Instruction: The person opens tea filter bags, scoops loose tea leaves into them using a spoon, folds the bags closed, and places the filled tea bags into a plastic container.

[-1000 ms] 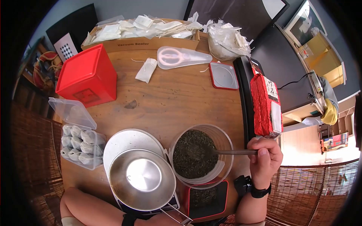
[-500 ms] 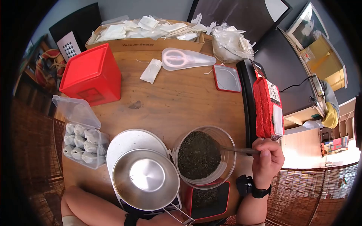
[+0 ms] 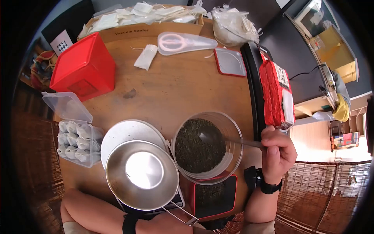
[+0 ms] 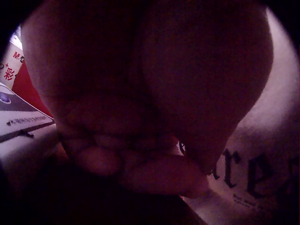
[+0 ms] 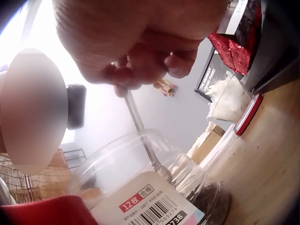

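Observation:
My right hand [image 3: 278,153] grips the handle of a metal spoon [image 3: 251,143]. The spoon's bowl shows over the dark dried leaves [image 3: 194,152] in a clear round plastic tub [image 3: 236,162]. In the right wrist view the spoon [image 5: 136,115] slants down into the tub [image 5: 101,157], fingers curled round its upper end. My left hand [image 3: 169,224] lies low at the front, partly under the wire handle of a steel bowl [image 3: 113,171]. Dim in the left wrist view, the left hand [image 4: 140,117] has loosely curled fingers near printed cloth, with nothing seen in them.
The steel bowl sits on a scale [image 3: 117,134]. An open red-rimmed tin [image 3: 235,195] with leaves stands below the tub. Left are a box of filled bags [image 3: 91,156] and a red container [image 3: 83,68]. A red foil pack [image 3: 270,89] is right, scissors [image 3: 173,43] behind.
The spoon's bowl, earlier down among the leaves, now shows above them, with the handle slanting more. My left hand stays near the front edge. The head view has shifted, moving the table scene upward.

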